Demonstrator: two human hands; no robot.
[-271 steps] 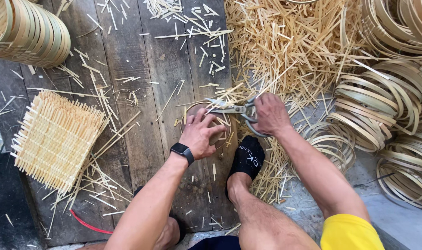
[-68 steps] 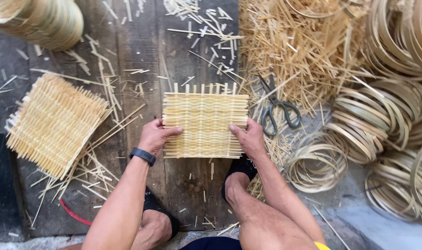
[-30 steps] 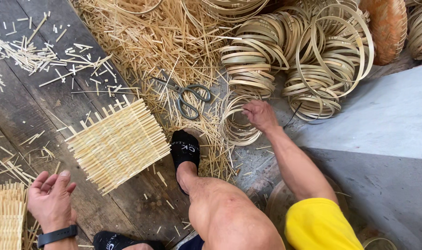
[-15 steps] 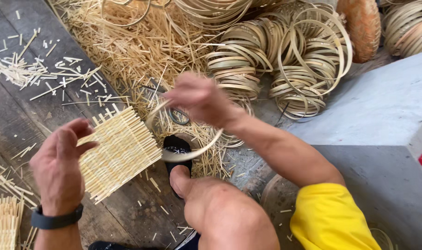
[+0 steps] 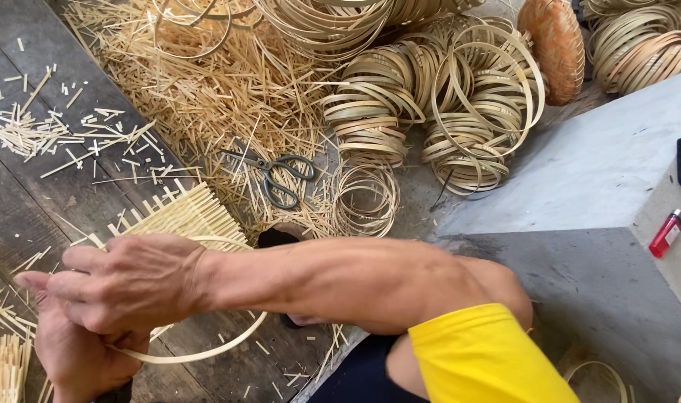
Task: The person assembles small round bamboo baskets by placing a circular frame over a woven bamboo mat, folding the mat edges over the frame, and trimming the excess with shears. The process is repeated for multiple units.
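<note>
My right hand (image 5: 128,283) reaches across my body to the lower left and grips a thin bamboo ring (image 5: 206,347), which lies over a square woven bamboo mat (image 5: 184,216). My left hand (image 5: 72,354) is under the right hand at the bottom left, holding the mat's near edge and the ring; most of it is hidden by the right hand. The mat rests on the dark wooden boards (image 5: 27,209). My foot in a black sock (image 5: 277,237) shows just behind my right forearm.
Black-handled scissors (image 5: 277,173) lie on a heap of bamboo slivers (image 5: 206,82). Stacks of bamboo rings (image 5: 445,97) fill the top right. A second woven mat (image 5: 1,366) sits at the bottom left corner. A grey concrete step (image 5: 594,194) holds a red lighter (image 5: 666,233).
My right hand has carried the ring from above the scissors down and left onto the mat. My left hand has slid to the mat's near edge beneath it.
</note>
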